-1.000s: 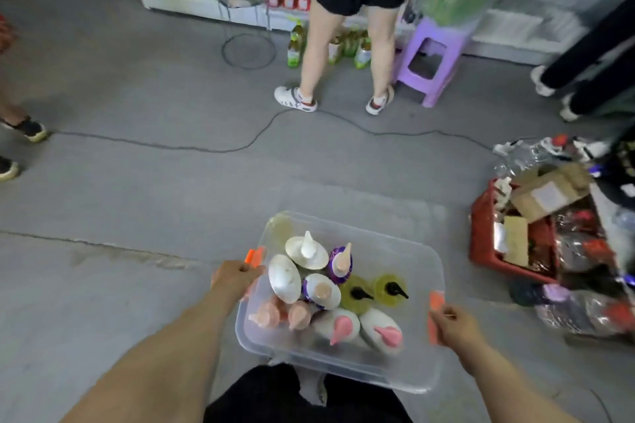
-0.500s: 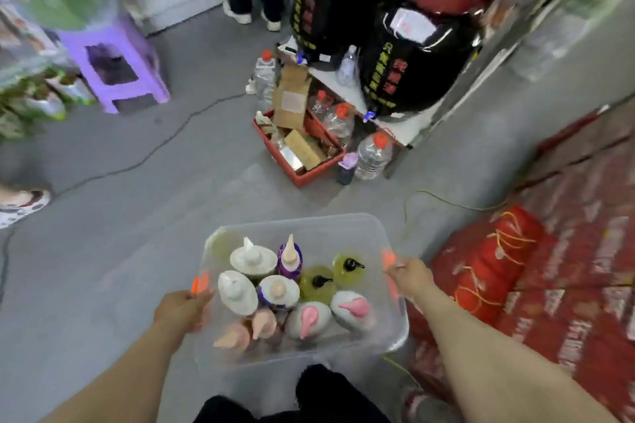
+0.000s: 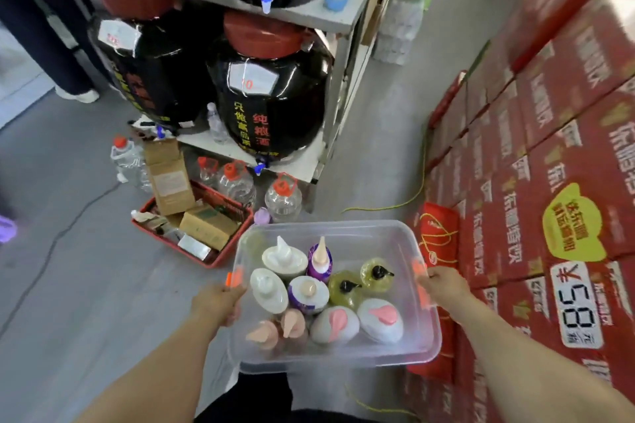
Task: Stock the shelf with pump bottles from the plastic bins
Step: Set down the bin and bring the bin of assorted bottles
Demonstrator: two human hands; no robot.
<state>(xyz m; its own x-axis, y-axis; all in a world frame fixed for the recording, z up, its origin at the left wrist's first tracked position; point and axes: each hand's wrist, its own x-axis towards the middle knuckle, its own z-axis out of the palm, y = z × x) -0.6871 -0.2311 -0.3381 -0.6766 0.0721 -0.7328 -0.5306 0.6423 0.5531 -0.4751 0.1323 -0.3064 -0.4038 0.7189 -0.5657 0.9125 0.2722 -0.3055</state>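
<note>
I carry a clear plastic bin (image 3: 374, 233) in front of me, above the floor. My left hand (image 3: 216, 302) grips its left side by the orange clip, and my right hand (image 3: 443, 285) grips its right side by the other orange clip. Inside stand several pump bottles: white ones (image 3: 269, 288), purple ones with cream pumps (image 3: 319, 259), yellow-green ones with black pumps (image 3: 376, 275), white ones with pink pumps (image 3: 381, 318) and peach ones (image 3: 264, 335).
A grey metal shelf (image 3: 330, 15) with large black jars (image 3: 271, 96) stands ahead. On the floor before it are a red basket (image 3: 220, 261) of boxes and clear jugs (image 3: 283, 199). Red stacked cartons (image 3: 549, 182) line the right. A person's leg (image 3: 44, 27) is far left.
My view has swung right, from the open floor and a standing person to the jar shelf and the red cartons. Both hands have kept their grip on the bin throughout.
</note>
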